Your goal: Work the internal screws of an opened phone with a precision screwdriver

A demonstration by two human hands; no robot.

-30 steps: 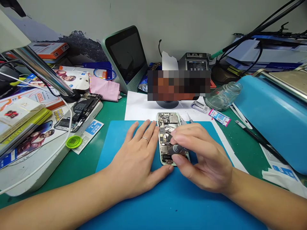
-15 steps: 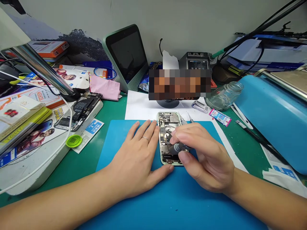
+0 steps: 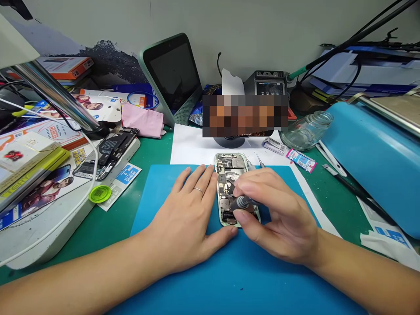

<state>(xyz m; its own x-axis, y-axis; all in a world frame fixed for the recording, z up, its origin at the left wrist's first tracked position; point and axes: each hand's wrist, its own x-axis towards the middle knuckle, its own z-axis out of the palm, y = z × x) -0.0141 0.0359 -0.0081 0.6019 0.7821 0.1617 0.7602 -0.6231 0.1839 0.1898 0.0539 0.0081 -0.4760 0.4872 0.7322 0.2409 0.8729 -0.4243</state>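
Note:
An opened phone with its inner parts bare lies on the blue mat, its long side pointing away from me. My left hand rests flat along the phone's left edge, fingers stretched out, thumb at the bottom corner. Over the phone's lower half, my right hand grips a dark grey screwdriver between thumb and fingers. The tool leans, and its tip is hard to make out. My right hand covers part of the phone's right side.
Behind the phone are thin metal tools and a white sheet. A glass jar tilts at the right, near a blue case. Another opened phone lies at the left near a green cap and a lamp post.
My right thumb has shifted left and now sits lower on the screwdriver, baring more of the phone's bottom right corner. My left hand and the phone stay in place.

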